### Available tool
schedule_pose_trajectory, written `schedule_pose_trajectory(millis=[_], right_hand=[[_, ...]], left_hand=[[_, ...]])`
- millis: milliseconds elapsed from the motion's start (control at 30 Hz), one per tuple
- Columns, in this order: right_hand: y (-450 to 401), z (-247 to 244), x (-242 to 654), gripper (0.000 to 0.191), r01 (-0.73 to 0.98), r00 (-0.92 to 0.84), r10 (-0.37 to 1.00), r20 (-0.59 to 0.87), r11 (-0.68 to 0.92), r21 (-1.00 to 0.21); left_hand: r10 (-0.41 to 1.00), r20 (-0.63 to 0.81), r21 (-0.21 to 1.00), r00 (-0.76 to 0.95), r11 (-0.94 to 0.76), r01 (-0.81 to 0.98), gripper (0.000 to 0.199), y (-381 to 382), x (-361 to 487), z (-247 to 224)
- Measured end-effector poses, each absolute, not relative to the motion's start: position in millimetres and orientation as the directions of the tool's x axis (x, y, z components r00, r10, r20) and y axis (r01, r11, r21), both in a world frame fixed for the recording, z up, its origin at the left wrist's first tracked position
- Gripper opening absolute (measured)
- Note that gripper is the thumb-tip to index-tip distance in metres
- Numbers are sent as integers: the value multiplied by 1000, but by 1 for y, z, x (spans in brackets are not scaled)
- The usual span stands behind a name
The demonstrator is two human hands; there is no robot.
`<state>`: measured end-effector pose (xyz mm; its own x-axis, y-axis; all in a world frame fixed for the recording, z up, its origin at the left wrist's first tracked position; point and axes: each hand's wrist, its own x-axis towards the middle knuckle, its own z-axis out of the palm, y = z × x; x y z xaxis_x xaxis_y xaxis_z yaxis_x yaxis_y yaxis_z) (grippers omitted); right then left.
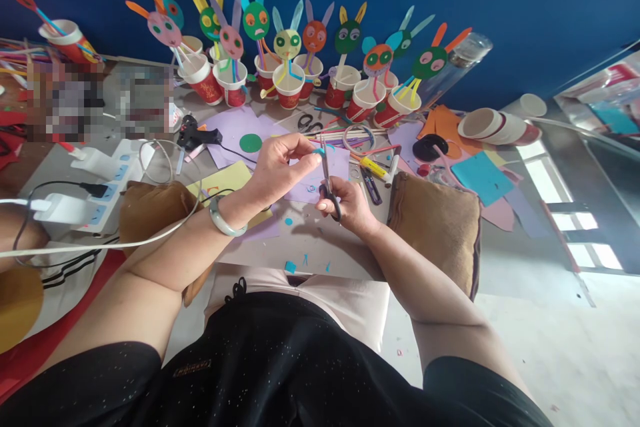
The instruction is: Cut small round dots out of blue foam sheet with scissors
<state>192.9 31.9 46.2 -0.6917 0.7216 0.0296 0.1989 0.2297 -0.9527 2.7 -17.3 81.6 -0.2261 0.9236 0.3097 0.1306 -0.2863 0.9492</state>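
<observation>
My left hand (286, 167), with a pale bangle on its wrist, pinches a small blue paper piece (321, 153) above the table. My right hand (349, 205) is closed round the handles of dark-handled scissors (327, 177). Their blades point away from me and meet the blue paper beside my left fingertips. Whether the blades are fully closed is too small to tell. Beneath the hands lies a lilac sheet (339, 165). A blue paper disc (289, 221) and a blue scrap (291, 267) rest on the table nearer my body.
Paper cups (290, 90) holding paper animal faces line the blue wall. A power strip (111, 180), white cables and a glue gun (193, 135) are at left. Brown cushions (434, 227) flank my arms. Right of my hands lie a yellow tool (373, 168) and a box cutter (371, 187).
</observation>
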Motion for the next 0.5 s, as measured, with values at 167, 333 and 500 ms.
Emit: schedule_pose_trajectory(millis=[167,333,500], right_hand=[[32,45,193,79,200,-687,726,41,243,-949],[32,46,192,79,197,-678,734,45,240,-951],[32,46,192,78,190,-682,730,45,235,-953]], left_hand=[[916,325,945,-235,-304,123,13,-16,3,80],[915,321,947,-244,-302,112,13,-16,4,80],[916,326,945,-234,-307,114,14,-16,3,80]])
